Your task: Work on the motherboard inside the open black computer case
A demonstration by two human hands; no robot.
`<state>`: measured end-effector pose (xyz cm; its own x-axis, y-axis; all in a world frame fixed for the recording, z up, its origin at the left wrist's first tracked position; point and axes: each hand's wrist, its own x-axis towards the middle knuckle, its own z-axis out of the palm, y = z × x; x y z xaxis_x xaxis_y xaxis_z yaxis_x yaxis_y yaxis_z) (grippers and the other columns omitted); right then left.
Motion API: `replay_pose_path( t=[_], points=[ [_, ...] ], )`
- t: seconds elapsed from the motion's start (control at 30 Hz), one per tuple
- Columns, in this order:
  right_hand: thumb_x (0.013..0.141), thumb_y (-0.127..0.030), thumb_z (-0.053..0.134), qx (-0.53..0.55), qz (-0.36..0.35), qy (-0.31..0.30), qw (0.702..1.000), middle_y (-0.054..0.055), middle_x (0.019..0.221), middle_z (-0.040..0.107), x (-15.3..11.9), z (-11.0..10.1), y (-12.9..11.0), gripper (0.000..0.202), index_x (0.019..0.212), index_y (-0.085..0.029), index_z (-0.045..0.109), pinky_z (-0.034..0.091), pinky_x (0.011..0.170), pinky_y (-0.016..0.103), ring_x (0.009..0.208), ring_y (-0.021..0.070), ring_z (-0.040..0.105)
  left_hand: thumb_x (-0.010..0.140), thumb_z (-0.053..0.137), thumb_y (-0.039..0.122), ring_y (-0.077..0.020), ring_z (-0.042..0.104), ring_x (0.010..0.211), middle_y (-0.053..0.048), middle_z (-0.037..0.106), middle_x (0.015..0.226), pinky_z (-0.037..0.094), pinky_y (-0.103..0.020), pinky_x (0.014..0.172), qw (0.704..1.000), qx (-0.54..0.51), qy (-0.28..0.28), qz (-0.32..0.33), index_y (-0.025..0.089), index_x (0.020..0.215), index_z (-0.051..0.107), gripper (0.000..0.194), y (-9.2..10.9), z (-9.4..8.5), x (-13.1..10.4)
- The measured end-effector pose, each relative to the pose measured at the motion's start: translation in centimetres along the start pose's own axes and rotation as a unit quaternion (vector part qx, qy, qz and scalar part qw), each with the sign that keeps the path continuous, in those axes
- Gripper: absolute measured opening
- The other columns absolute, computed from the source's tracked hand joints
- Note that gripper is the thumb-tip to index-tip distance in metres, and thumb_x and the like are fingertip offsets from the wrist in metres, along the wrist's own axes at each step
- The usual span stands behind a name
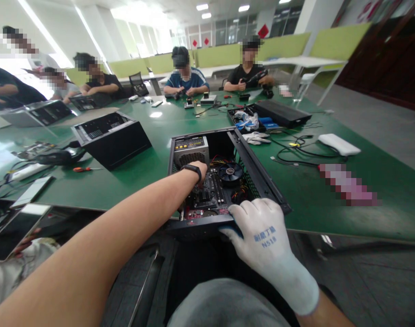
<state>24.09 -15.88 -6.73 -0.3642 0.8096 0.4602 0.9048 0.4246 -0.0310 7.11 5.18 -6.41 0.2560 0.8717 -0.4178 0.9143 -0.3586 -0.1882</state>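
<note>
An open computer case (262, 181) lies on its side at the table's near edge. Inside it are a power supply (192, 150), a motherboard (207, 193) and a round cooling fan (230, 173). My left hand (200, 169), bare with a black wristband (193, 171), reaches down into the case over the motherboard, just in front of the power supply. Its fingers are mostly hidden, so what they touch cannot be made out. My right hand (258, 227), in a white glove, is closed around the near edge of the case, thumb below and fingers over the rim.
On the green table (381, 181) are another computer case (115, 141), a screwdriver (82, 169), loose gloves (257, 138), cables (296, 147) and a white power strip (338, 144). Several people sit or stand around the far and left sides. A phone-like screen (18, 231) is at lower left.
</note>
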Motion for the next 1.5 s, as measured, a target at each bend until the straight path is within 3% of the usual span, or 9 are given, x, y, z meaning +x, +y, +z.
replay_pose_path(
  t=[0.5, 1.5],
  points=[
    [0.079, -0.050, 0.070, 0.000, -0.001, -0.006, 1.000, 0.005, 0.082, 0.057, -0.1, 0.2, 0.1, 0.032, 0.093, -0.022, 0.063, 0.024, 0.078, 0.039, 0.080, 0.0226, 0.043, 0.050, 0.090, 0.024, -0.0302, 0.071, 0.097, -0.019, 0.075, 0.108, 0.056, -0.031, 0.081, 1.000, 0.005, 0.010, 0.011, 0.016, 0.102, 0.078, 0.054, -0.1, 0.4, 0.8],
    [0.078, -0.048, 0.072, 0.000, -0.003, 0.006, 1.000, 0.005, 0.081, 0.056, -0.2, 0.0, 0.0, 0.032, 0.094, -0.022, 0.062, 0.024, 0.078, 0.039, 0.081, 0.0232, 0.043, 0.053, 0.090, 0.029, -0.0305, 0.070, 0.100, -0.019, 0.074, 0.113, 0.056, -0.031, 0.084, 1.000, 0.012, 0.000, 0.014, 0.012, 0.110, 0.076, 0.062, 0.1, 0.2, 0.6]
  ],
)
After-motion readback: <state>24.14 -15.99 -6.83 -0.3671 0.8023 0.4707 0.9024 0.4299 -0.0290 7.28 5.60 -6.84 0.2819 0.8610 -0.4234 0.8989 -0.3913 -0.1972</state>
